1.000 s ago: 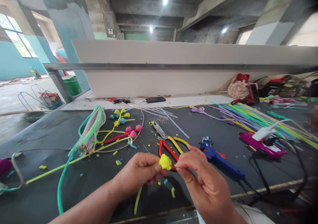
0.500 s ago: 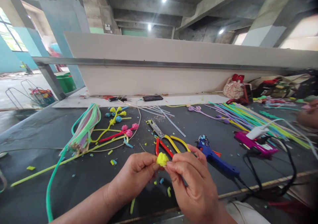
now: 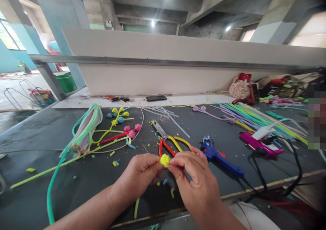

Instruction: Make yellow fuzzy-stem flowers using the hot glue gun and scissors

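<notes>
Between my two hands is a small fuzzy yellow flower bud (image 3: 165, 160), seemingly made of pipe cleaner. My left hand (image 3: 140, 170) pinches its left side with thumb and forefinger. My right hand (image 3: 195, 177) grips the right side, fingertips pressed together. Just beyond my hands lie scissors with yellow handles (image 3: 175, 143) and a tool with red handles (image 3: 161, 147), partly hidden. A blue glue gun (image 3: 220, 162) rests to the right of my right hand. Beneath my hands a green pipe cleaner piece (image 3: 137, 208) shows; I cannot tell whether it joins the bud.
At left a bundle of pastel pipe cleaners (image 3: 86, 131) lies beside finished yellow-blue (image 3: 117, 119) and pink (image 3: 129, 130) sprigs. On the right are more pipe cleaners (image 3: 244, 116) and a magenta power strip (image 3: 262, 145) with cables. A phone (image 3: 156, 98) lies at the back.
Both hands keep their pinch on the yellow bud, which has turned slightly. The whole view has shifted a little. At the far right, a blurred patch now covers the person's hand seen earlier.
</notes>
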`<state>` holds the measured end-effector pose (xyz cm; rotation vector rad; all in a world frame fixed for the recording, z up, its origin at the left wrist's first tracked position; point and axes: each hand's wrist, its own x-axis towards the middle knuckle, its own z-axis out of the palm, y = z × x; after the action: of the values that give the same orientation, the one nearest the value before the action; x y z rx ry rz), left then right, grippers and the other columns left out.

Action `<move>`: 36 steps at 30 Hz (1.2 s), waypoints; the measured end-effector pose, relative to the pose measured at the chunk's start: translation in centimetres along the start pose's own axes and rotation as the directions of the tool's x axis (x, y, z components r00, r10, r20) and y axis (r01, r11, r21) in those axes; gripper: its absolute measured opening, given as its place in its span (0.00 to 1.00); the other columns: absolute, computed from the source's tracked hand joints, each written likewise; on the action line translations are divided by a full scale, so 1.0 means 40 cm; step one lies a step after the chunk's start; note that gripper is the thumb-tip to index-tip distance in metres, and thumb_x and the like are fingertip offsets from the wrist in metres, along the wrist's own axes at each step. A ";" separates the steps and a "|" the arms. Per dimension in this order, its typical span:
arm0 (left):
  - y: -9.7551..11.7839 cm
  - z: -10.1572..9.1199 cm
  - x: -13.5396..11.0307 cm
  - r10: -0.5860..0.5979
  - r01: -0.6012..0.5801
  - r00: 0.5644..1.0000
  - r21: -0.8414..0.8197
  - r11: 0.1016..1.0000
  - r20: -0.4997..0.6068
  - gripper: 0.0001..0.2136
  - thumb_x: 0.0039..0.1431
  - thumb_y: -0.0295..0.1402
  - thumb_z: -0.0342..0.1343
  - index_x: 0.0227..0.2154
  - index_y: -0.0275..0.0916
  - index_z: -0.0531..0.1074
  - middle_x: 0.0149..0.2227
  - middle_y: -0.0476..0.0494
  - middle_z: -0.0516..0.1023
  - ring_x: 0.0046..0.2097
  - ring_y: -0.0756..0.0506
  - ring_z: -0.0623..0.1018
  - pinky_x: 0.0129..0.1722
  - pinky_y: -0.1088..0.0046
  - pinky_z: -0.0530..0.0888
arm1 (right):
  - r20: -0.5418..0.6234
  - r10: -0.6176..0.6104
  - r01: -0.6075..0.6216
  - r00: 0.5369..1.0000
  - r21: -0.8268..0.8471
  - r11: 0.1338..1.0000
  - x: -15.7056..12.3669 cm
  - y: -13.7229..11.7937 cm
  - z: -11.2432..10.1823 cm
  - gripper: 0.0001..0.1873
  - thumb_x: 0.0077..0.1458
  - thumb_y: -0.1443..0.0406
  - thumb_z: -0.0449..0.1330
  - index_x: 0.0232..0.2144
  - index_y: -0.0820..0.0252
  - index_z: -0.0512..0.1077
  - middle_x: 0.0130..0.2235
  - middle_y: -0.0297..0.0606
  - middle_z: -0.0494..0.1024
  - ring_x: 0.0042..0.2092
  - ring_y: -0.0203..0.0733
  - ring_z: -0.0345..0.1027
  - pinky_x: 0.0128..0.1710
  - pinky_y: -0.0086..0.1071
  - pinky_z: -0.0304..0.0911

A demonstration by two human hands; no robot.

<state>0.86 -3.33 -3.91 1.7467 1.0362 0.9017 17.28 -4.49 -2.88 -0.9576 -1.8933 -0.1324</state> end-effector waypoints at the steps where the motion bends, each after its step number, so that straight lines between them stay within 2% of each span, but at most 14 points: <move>1: 0.002 0.003 0.000 -0.014 0.014 1.000 0.008 1.000 -0.018 0.15 0.59 0.33 0.47 0.17 0.36 0.63 0.18 0.53 0.62 0.23 0.54 0.62 0.25 0.79 0.59 | -0.008 0.007 -0.007 1.000 0.002 1.000 -0.001 0.000 0.003 0.07 0.54 0.72 0.59 0.28 0.57 0.65 0.27 0.28 0.74 0.31 0.35 0.70 0.51 0.41 0.52; 5: 0.010 0.008 -0.004 0.000 0.007 0.995 0.080 0.997 -0.097 0.16 0.58 0.31 0.48 0.15 0.36 0.63 0.17 0.54 0.62 0.23 0.54 0.62 0.24 0.80 0.59 | -0.006 0.056 -0.056 0.998 0.058 0.997 -0.003 -0.004 0.010 0.08 0.54 0.72 0.57 0.26 0.57 0.65 0.26 0.28 0.73 0.31 0.35 0.69 0.49 0.39 0.54; 11: 0.013 0.008 -0.016 0.194 -0.142 0.967 0.282 0.949 -0.166 0.15 0.57 0.27 0.48 0.15 0.36 0.63 0.18 0.53 0.63 0.23 0.54 0.63 0.24 0.81 0.60 | 0.050 0.121 -0.127 0.991 0.125 0.984 -0.002 -0.009 0.010 0.08 0.52 0.73 0.55 0.25 0.56 0.65 0.26 0.30 0.73 0.30 0.37 0.68 0.37 0.35 0.61; 14: 0.011 0.009 -0.022 0.235 -0.168 0.956 0.330 0.929 -0.176 0.14 0.57 0.27 0.49 0.16 0.36 0.65 0.18 0.52 0.65 0.22 0.54 0.64 0.24 0.81 0.60 | 0.094 0.172 -0.187 0.981 0.173 0.967 0.001 -0.009 0.009 0.07 0.51 0.71 0.55 0.23 0.57 0.65 0.25 0.31 0.73 0.29 0.37 0.67 0.32 0.32 0.63; 17: 0.011 0.008 -0.023 0.227 -0.156 0.957 0.342 0.927 -0.180 0.14 0.58 0.27 0.49 0.16 0.36 0.67 0.18 0.52 0.67 0.22 0.54 0.65 0.24 0.81 0.61 | 0.169 0.283 -0.317 0.944 0.231 0.920 0.008 -0.008 0.007 0.07 0.50 0.69 0.56 0.21 0.58 0.66 0.24 0.31 0.72 0.29 0.37 0.66 0.28 0.28 0.62; 20: 0.010 0.008 -0.016 0.162 -0.098 0.968 0.306 0.947 -0.191 0.14 0.58 0.28 0.49 0.17 0.36 0.68 0.17 0.52 0.68 0.22 0.54 0.67 0.24 0.81 0.62 | 0.270 0.402 -0.472 0.875 0.292 0.832 0.015 -0.002 0.003 0.06 0.49 0.69 0.58 0.21 0.58 0.69 0.23 0.29 0.72 0.26 0.34 0.66 0.25 0.25 0.62; 22: 0.009 0.008 -0.010 0.107 -0.049 0.972 0.265 0.963 -0.208 0.15 0.59 0.30 0.49 0.18 0.36 0.70 0.17 0.52 0.68 0.22 0.54 0.68 0.24 0.82 0.63 | 0.258 0.435 -0.502 0.862 0.321 0.803 0.017 0.006 0.000 0.04 0.49 0.68 0.59 0.24 0.57 0.71 0.25 0.30 0.74 0.28 0.35 0.68 0.27 0.26 0.63; 25: 0.007 0.009 -0.002 0.069 -0.006 0.966 0.243 0.970 -0.251 0.15 0.59 0.31 0.49 0.19 0.35 0.71 0.17 0.52 0.68 0.21 0.54 0.68 0.23 0.82 0.63 | 0.100 0.382 -0.394 0.919 0.300 0.869 0.012 0.017 -0.003 0.04 0.51 0.68 0.59 0.26 0.56 0.72 0.29 0.32 0.76 0.33 0.37 0.70 0.32 0.28 0.65; 28: 0.006 0.008 0.000 0.118 -0.036 0.957 0.293 0.955 -0.266 0.14 0.59 0.31 0.49 0.20 0.36 0.72 0.17 0.52 0.69 0.21 0.54 0.68 0.24 0.82 0.64 | -0.026 0.238 -0.228 0.971 0.198 0.953 0.007 0.016 -0.001 0.05 0.52 0.69 0.59 0.26 0.56 0.71 0.29 0.33 0.76 0.34 0.38 0.70 0.36 0.33 0.65; 32: 0.004 0.008 -0.002 0.250 -0.136 0.937 0.405 0.904 -0.243 0.12 0.59 0.30 0.50 0.22 0.37 0.73 0.19 0.52 0.71 0.23 0.53 0.70 0.25 0.81 0.65 | -0.054 0.081 -0.076 0.995 0.084 0.994 0.008 0.006 0.004 0.05 0.54 0.71 0.58 0.29 0.55 0.70 0.30 0.32 0.77 0.34 0.38 0.71 0.45 0.40 0.60; 36: 0.000 0.010 -0.003 0.331 -0.187 0.912 0.472 0.862 -0.242 0.09 0.58 0.28 0.50 0.25 0.38 0.74 0.20 0.51 0.73 0.23 0.53 0.71 0.26 0.81 0.67 | -0.054 0.054 -0.054 0.997 0.004 0.999 0.009 -0.001 0.008 0.06 0.54 0.71 0.59 0.29 0.56 0.70 0.29 0.31 0.77 0.32 0.37 0.71 0.47 0.41 0.56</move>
<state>1.17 -3.57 -4.05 2.2125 1.3067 1.2215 16.93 -4.16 -2.75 -0.9934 -1.8164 -0.1222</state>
